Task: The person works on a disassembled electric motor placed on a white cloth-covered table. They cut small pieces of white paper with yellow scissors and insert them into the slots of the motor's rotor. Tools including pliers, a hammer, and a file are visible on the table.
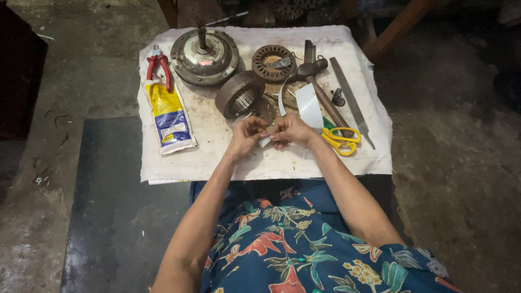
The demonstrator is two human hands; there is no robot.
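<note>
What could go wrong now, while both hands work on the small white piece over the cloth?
1. The left hand and right hand pinch a small white piece by the fingertips only; it might slip or tear.
2. The yellow scissors lie close beside the right hand, so a sideways move could catch them.
3. The metal ring seems to stand on its edge just beyond the hands; a bump might roll it.

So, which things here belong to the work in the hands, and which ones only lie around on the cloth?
In hand:
left hand and right hand, both pinching a small white paper piece
white paper strip, just beyond the right hand

Lying about:
yellow scissors
hammer
metal file
red pliers
glue tube
round motor housing
metal ring
</note>
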